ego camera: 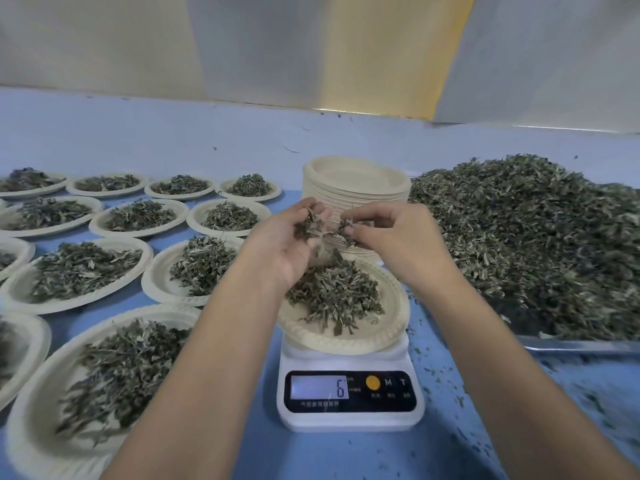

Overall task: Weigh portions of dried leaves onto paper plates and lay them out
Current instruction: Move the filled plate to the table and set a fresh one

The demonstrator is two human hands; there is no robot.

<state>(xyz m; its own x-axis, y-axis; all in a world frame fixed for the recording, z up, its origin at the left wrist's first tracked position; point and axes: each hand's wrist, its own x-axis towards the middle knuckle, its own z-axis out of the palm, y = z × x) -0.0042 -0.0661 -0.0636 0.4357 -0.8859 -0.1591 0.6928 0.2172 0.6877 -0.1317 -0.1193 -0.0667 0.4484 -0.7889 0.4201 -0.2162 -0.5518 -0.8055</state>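
A white digital scale (349,400) stands at the centre and its display reads 6. On it sits a paper plate (388,327) with a small heap of dried leaves (336,292). Above the plate my left hand (287,247) holds a clump of dried leaves in its curled fingers. Beside it, my right hand (391,233) pinches another tuft of leaves; the two hands nearly touch. A stack of empty paper plates (356,185) rises just behind the hands.
A big pile of loose dried leaves (533,244) fills a metal tray (581,346) on the right. Several filled plates (86,271) lie in rows on the blue table (242,140) to the left. Leaf crumbs litter the table at the right front.
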